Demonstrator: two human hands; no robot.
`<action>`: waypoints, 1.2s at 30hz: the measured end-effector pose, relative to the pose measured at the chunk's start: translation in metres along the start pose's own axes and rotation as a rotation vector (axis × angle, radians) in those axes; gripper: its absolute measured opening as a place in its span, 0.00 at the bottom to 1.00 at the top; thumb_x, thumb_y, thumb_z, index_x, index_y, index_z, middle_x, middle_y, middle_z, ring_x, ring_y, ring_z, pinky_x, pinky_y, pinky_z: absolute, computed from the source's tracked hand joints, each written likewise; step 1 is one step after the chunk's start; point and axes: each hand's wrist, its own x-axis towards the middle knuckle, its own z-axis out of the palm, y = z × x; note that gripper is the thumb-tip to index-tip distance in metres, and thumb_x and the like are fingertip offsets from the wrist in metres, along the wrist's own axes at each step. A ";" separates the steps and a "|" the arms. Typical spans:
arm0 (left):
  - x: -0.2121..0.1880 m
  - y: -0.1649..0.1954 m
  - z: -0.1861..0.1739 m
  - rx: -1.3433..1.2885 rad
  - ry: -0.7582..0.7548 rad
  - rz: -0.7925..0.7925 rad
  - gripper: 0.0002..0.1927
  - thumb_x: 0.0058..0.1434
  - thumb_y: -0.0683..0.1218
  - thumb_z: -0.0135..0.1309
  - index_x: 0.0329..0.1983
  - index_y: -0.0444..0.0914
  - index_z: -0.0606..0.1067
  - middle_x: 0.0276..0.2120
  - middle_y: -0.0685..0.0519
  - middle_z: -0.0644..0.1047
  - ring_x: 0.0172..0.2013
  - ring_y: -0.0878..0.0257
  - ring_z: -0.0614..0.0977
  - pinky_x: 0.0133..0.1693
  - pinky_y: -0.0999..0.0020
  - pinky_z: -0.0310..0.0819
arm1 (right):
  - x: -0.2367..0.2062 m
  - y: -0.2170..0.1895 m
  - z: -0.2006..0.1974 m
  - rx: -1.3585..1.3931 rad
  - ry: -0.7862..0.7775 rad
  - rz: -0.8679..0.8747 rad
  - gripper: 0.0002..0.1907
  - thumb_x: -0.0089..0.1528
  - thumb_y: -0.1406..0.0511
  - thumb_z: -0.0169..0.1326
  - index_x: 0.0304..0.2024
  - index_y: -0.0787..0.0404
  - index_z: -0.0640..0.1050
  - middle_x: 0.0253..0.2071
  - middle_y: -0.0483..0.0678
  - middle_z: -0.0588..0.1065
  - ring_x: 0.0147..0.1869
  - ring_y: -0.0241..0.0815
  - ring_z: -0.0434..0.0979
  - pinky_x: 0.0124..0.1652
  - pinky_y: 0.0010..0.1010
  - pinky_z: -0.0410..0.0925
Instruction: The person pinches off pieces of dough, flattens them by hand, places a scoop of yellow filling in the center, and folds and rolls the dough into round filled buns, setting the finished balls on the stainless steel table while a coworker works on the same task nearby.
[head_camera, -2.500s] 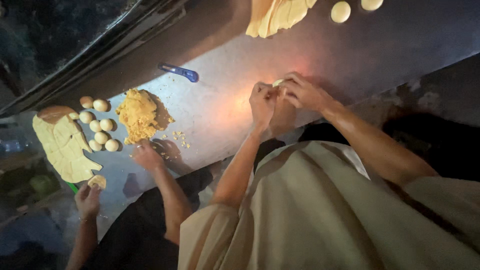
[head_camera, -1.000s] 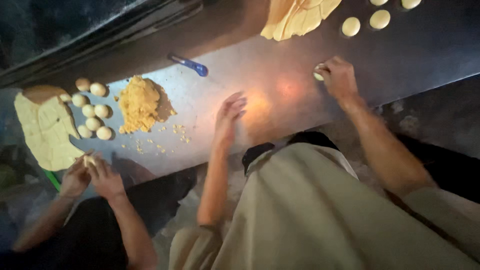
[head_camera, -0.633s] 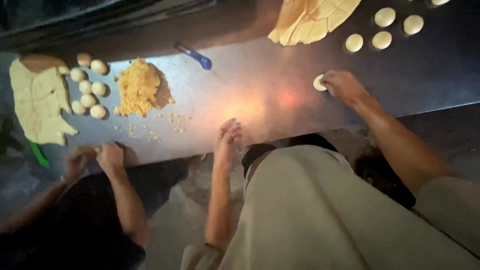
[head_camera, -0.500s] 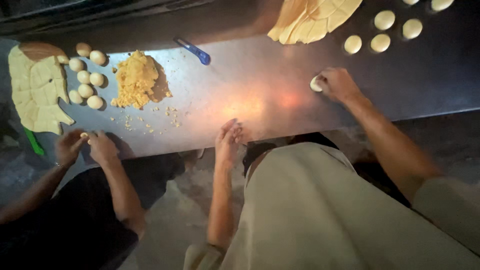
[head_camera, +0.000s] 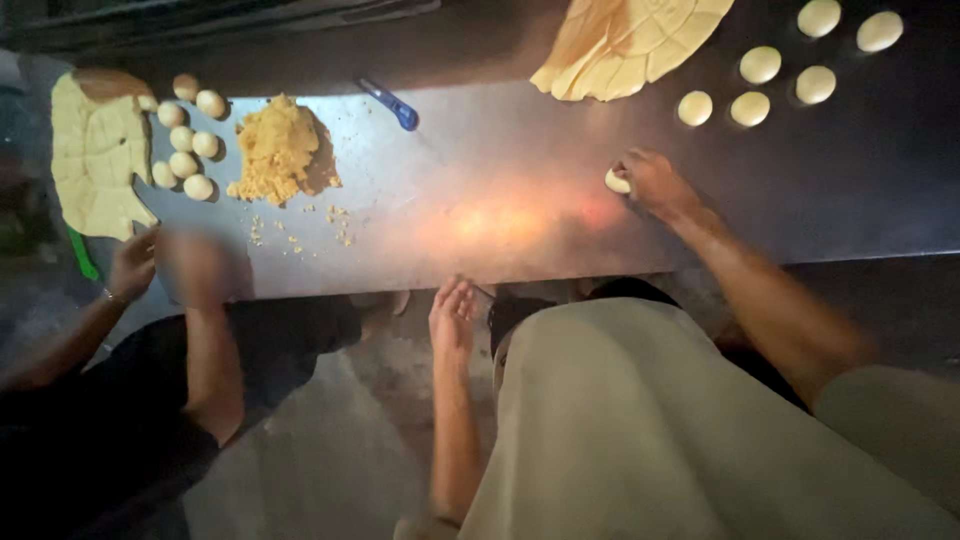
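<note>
Head view, sole camera. Right hand (head_camera: 655, 183) rests on the grey metal worktop (head_camera: 500, 200), fingers curled down over a small pale round dough ball (head_camera: 617, 181), which is pinched at the fingertips and touches the worktop surface. Left hand (head_camera: 452, 318) sits at the near edge of the worktop, fingers together and extended, holding nothing; whether it touches the edge cannot be told.

Beyond the right hand, six more pale dough balls (head_camera: 760, 66) lie in loose rows toward the far right, apart from one another. Beside them, at the far edge, lies a large flat sheet of yellow dough (head_camera: 630, 40) scored with cut lines.

Further left, a blue-handled tool (head_camera: 392, 104) lies at an angle on the worktop. Near it stands a heap of crumbly yellow filling (head_camera: 280, 150), with loose crumbs (head_camera: 300, 228) scattered in front. Just left of the heap, a cluster of small pale dough balls (head_camera: 188, 140) lies beside a second flat yellow dough sheet (head_camera: 95, 150) with a ragged cut edge.

A co-worker in dark clothing stands at the left end. The co-worker's hands (head_camera: 135, 265) are at the worktop's near edge, below the second sheet; one is blurred, and their contents cannot be made out.
</note>
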 end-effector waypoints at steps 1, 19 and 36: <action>-0.001 0.000 0.001 0.007 0.004 -0.006 0.20 0.66 0.40 0.55 0.61 0.37 0.70 0.48 0.48 0.78 0.43 0.60 0.80 0.42 0.67 0.73 | 0.000 -0.003 0.001 -0.016 0.008 0.042 0.07 0.67 0.69 0.54 0.44 0.67 0.78 0.45 0.61 0.76 0.52 0.66 0.76 0.50 0.51 0.69; 0.058 0.063 -0.019 0.146 -0.204 0.051 0.21 0.69 0.41 0.55 0.64 0.32 0.71 0.46 0.49 0.78 0.40 0.64 0.76 0.37 0.69 0.70 | -0.039 -0.025 0.016 -0.353 0.363 0.247 0.09 0.70 0.68 0.51 0.48 0.64 0.80 0.51 0.54 0.77 0.58 0.57 0.75 0.57 0.46 0.70; 0.052 0.112 -0.024 0.500 -0.069 0.064 0.20 0.68 0.49 0.53 0.60 0.37 0.74 0.50 0.52 0.79 0.48 0.64 0.79 0.47 0.69 0.73 | 0.008 -0.035 0.004 -0.474 0.060 -0.018 0.13 0.63 0.59 0.52 0.43 0.62 0.76 0.47 0.57 0.72 0.54 0.59 0.71 0.55 0.50 0.63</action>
